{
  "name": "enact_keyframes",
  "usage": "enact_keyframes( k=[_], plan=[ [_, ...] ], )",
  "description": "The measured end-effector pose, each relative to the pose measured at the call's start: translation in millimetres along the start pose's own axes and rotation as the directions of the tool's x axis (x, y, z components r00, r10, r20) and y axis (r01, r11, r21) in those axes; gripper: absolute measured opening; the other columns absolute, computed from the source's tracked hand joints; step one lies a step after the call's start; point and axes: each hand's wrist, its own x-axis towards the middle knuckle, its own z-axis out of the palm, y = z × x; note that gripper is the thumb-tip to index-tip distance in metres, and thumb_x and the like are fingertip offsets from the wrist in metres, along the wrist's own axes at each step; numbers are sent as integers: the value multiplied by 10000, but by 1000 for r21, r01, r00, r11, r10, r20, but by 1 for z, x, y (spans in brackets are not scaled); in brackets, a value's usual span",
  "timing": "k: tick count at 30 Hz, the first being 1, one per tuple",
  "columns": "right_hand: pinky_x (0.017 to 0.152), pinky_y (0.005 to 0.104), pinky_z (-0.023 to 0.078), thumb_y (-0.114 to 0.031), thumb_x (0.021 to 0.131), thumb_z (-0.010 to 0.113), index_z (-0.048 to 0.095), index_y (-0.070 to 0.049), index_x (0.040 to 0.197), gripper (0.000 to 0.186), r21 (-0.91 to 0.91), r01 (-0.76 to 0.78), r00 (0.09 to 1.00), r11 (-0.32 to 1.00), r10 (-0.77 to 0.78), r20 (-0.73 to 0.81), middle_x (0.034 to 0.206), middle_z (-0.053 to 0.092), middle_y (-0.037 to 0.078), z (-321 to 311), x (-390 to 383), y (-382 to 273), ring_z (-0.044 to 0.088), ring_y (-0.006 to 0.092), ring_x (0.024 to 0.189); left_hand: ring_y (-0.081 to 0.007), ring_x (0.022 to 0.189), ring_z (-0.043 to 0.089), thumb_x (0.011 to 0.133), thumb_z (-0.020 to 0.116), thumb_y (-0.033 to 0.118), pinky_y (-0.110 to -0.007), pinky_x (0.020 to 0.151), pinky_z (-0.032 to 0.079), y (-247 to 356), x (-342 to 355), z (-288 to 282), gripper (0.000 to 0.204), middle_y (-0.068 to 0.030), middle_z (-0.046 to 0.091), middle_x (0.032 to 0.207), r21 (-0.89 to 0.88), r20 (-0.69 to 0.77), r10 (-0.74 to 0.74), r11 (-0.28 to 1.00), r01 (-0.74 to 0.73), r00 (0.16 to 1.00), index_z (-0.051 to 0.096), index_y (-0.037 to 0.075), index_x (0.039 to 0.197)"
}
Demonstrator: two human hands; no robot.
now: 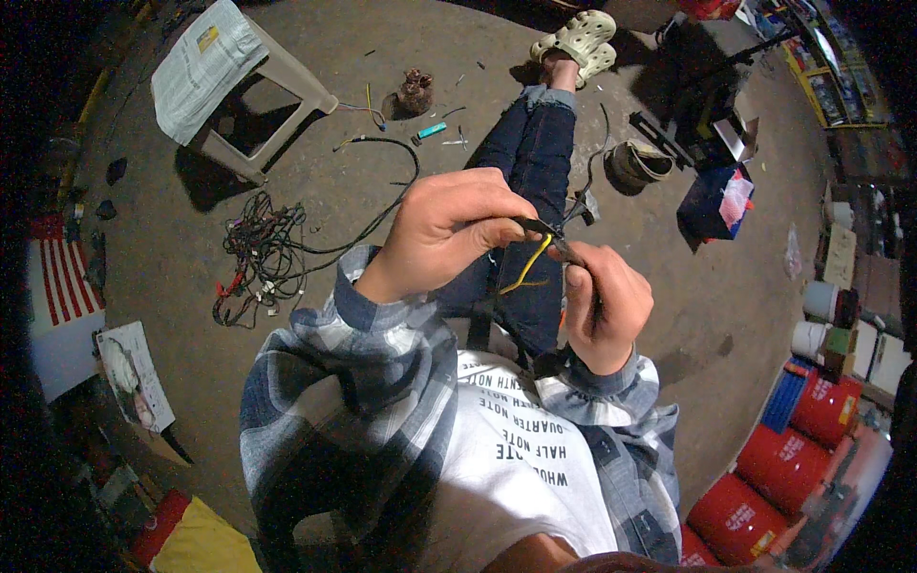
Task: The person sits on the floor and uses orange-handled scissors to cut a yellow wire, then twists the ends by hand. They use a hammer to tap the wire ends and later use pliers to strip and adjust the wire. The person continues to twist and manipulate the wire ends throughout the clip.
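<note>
Above my outstretched legs, both hands pinch a black cable (540,227) with a yellow wire (526,270) coming out of it and hanging down. My left hand (441,232) is closed, thumb and forefinger gripping the cable's left part. At the right, my right hand (608,304) is closed with its fingertips on the dark cable just past the yellow wire. The exact ends under the fingertips are hidden. On the floor to the left lies a tangled bundle of dark wires (263,250), from which a thicker black cable (413,177) curves up behind my left hand.
A pale plastic stool (289,129) with a newspaper (205,69) over it stands far left. Ahead lie a teal lighter-like object (433,130) and a small brown heap (415,93). Right are a round tin (638,164), a blue box (712,212) and red containers (785,470).
</note>
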Motion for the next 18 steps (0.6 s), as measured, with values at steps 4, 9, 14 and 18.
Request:
enact_keyframes(
  k=[4,9,14,18],
  plan=[
    [496,349,431,-35,797,596,595,-4,848,60,19,-37,999,999,37,21,673,568,133,2,0,3,557,297,546,-192,603,524,798,668,198,-284,531,370,4,1,-3,228,-92,593,698,91,20,-5,996,3,1000,637,-25,831],
    [500,384,425,-59,833,565,524,-16,804,67,-11,-170,973,985,170,158,639,522,167,-2,-3,6,553,347,566,-232,589,537,784,667,114,-308,528,402,5,0,-2,155,-110,578,686,232,27,-9,973,3,1000,639,-22,852],
    [500,413,418,-73,840,562,491,-25,791,100,-41,-210,959,977,214,184,624,499,191,-1,-2,7,541,382,575,-254,593,552,782,662,91,-315,535,419,11,1,-3,142,-125,573,689,300,40,-26,954,13,999,637,-26,859],
    [503,441,418,-97,849,562,462,-33,791,132,-107,-237,944,966,255,211,645,514,220,-1,-7,7,544,418,614,-260,591,548,755,676,58,-325,524,418,8,-2,-1,132,-129,569,695,351,61,-7,936,-15,998,639,-19,856]
  ],
)
